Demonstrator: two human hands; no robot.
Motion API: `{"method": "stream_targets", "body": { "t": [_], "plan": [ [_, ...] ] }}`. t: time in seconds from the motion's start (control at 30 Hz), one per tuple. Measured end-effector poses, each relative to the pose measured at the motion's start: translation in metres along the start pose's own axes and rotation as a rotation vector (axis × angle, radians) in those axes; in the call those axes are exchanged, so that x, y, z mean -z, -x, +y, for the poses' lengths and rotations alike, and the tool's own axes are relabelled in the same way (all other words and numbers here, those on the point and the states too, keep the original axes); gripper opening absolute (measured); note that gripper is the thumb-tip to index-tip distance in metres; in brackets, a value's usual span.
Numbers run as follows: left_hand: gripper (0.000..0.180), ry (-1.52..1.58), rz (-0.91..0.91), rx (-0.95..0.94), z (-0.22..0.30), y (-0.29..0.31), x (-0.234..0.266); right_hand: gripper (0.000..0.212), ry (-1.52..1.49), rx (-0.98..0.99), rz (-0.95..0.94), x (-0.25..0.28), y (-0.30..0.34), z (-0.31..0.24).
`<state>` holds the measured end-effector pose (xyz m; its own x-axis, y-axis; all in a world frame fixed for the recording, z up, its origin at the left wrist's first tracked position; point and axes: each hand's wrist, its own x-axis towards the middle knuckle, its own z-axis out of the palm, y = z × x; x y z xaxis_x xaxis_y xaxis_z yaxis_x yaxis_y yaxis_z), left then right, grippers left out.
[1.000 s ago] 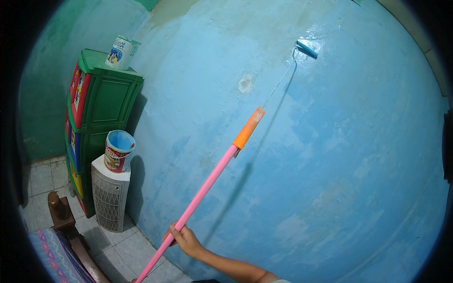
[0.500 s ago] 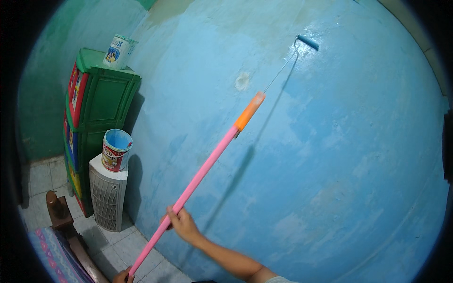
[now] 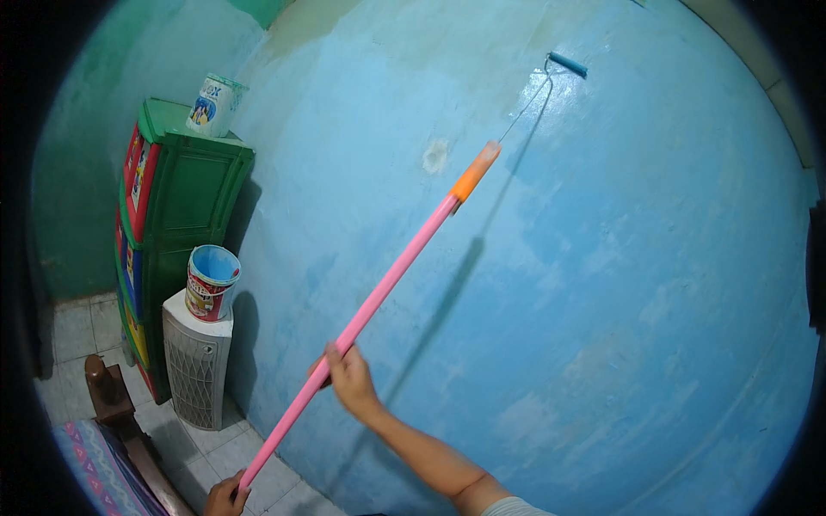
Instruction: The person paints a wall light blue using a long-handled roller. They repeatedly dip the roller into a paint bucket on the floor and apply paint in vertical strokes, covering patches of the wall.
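Observation:
A paint roller with an orange handle (image 3: 475,174) is fixed to the end of a long pink pole (image 3: 391,279). Its blue roller sleeve (image 3: 568,64) rests on the upper part of the blue wall (image 3: 551,275), next to a shiny wet patch. My right hand (image 3: 350,378) is wrapped round the middle of the pole. Lower down, at the pole's bottom end, my left hand (image 3: 227,496) grips it, partly cut off by the picture's lower edge. The pole slants up to the right and throws a shadow on the wall.
Left of the wall stands a green drawer cabinet (image 3: 194,189) with a white paint can (image 3: 215,105) on top. An open paint bucket (image 3: 212,284) sits on a grey-white appliance (image 3: 194,361). A wooden bed frame (image 3: 107,387) with a patterned cloth (image 3: 99,469) is at lower left.
The roller has slid a little up and to the right along the wall. Both hands have risen with the pole, and more of my left hand shows.

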<state>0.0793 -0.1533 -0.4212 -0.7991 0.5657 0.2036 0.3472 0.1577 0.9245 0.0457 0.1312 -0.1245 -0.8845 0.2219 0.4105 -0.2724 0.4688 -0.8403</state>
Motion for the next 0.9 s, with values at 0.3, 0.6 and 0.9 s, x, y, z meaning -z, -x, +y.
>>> {"method": "stream_targets", "body": {
  "t": [0.3, 0.6, 0.9],
  "plan": [
    [0.041, 0.078, 0.211, -0.264, 0.116, -0.104, 0.004, 0.041, 0.132, 0.274, 0.260, 0.066, -0.107, -0.117],
    [0.044, 0.041, 0.301, -0.356, 0.154, -0.119, 0.027, 0.053, 0.123, 0.282, 0.262, 0.070, -0.138, -0.162],
    [0.045, 0.005, 0.299, -0.292, 0.104, -0.070, 0.005, 0.048, -0.008, 0.236, 0.130, 0.048, -0.088, -0.110]
  ]
}}
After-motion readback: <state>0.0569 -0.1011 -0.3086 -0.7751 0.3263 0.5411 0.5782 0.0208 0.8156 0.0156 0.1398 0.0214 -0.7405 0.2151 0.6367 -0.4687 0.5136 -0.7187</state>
